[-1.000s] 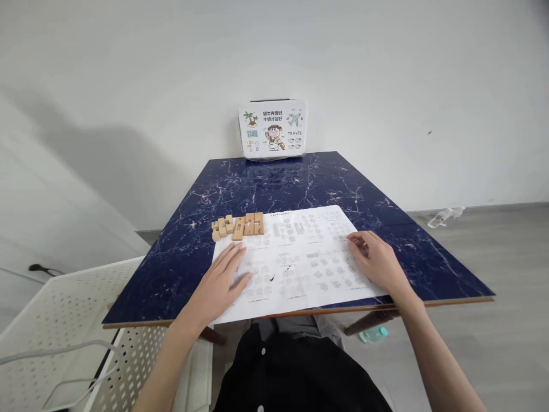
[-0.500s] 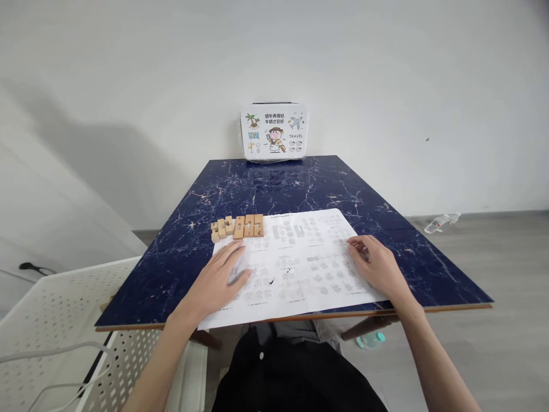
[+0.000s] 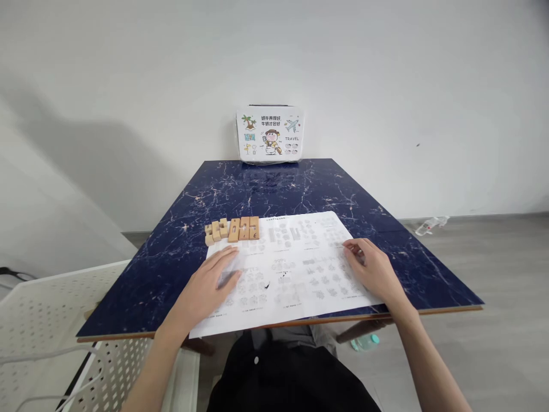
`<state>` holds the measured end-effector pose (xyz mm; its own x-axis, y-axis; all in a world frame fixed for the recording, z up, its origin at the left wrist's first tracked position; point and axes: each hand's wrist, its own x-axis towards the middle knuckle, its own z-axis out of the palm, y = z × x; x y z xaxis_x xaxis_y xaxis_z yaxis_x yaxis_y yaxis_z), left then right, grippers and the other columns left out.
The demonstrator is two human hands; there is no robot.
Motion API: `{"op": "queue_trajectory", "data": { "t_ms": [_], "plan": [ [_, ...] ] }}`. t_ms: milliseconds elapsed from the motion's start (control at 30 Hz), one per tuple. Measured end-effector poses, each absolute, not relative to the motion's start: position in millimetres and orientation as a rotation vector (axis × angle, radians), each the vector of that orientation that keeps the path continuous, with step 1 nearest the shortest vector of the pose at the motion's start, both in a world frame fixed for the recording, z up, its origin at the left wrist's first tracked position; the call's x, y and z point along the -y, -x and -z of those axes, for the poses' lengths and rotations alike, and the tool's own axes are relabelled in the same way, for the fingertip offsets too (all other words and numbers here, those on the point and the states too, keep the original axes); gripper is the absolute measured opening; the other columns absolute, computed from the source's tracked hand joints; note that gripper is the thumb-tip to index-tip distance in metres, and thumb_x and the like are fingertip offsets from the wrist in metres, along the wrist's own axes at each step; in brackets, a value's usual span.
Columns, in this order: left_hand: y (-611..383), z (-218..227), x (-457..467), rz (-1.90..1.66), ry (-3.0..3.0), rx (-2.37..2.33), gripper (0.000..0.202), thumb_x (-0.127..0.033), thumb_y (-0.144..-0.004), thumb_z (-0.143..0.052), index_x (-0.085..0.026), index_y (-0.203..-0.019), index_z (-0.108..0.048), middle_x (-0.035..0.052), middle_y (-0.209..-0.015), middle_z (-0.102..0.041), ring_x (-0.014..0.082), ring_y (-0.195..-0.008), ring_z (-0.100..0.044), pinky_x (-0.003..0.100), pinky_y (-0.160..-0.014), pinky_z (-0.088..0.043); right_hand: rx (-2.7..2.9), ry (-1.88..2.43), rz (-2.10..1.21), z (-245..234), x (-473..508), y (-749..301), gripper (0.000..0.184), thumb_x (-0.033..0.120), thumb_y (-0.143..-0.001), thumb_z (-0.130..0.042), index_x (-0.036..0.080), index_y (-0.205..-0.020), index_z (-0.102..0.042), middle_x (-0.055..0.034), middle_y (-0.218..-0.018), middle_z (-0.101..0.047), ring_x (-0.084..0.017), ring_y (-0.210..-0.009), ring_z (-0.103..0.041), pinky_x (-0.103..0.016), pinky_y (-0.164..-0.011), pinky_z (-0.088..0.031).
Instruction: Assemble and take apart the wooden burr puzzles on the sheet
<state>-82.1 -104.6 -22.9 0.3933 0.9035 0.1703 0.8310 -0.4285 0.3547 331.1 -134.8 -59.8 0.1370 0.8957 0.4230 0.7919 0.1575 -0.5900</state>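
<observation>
My left hand (image 3: 206, 290) lies on the left part of a white printed sheet (image 3: 300, 312), its fingers stretched out and apart. Its fingertips are just below a row of small wooden puzzle pieces. Three flat slotted pieces (image 3: 243, 229) stand side by side, with marks on their lower ends. Left of them is a group of smaller notched wooden blocks (image 3: 216, 230). My right hand (image 3: 372, 268) rests on the sheet's right edge, fingers loosely curved with a gap beside the thumb. Neither hand touches the wooden pieces.
The sheet lies on a dark blue marbled table (image 3: 274, 189), overhanging its front edge. A white printed case (image 3: 271, 134) stands against the wall at the back. A white perforated rack (image 3: 55, 297) is at the left. Bottles (image 3: 366, 342) lie on the floor at the right.
The whole view has shifted slightly, with the scene lying a little further left and lower. Both hands keep nearly the same place on the sheet, and the wooden pieces have not moved.
</observation>
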Motion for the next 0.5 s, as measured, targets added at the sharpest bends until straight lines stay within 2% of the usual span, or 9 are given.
{"op": "queue_trajectory", "data": {
  "t_ms": [367, 500],
  "plan": [
    [83.8, 17.2, 108.0, -0.624, -2.357, -1.557, 0.050, -0.056, -0.103, -0.047, -0.027, -0.140, -0.063, 0.0017, -0.149, -0.065, 0.0278, -0.140, -0.059, 0.046, -0.123, -0.044, 1.681, 1.640, -0.173, 58.9, 133.4, -328.2, 0.022, 0.039, -0.100, -0.051, 0.022, -0.104, -0.065, -0.0109, -0.101, -0.070, -0.027, -0.090, -0.067, -0.042, -0.084, -0.053],
    [85.1, 17.4, 108.4, -0.664, -2.353, -1.540, 0.048, -0.057, -0.102, -0.049, -0.027, -0.136, -0.066, 0.0014, -0.145, -0.068, 0.0278, -0.137, -0.061, 0.045, -0.122, -0.046, 1.720, 1.594, -0.296, 46.3, 148.3, -302.3, 0.022, 0.038, -0.101, -0.051, 0.021, -0.106, -0.065, -0.0121, -0.104, -0.070, -0.028, -0.093, -0.067, -0.043, -0.086, -0.054]
  ]
}}
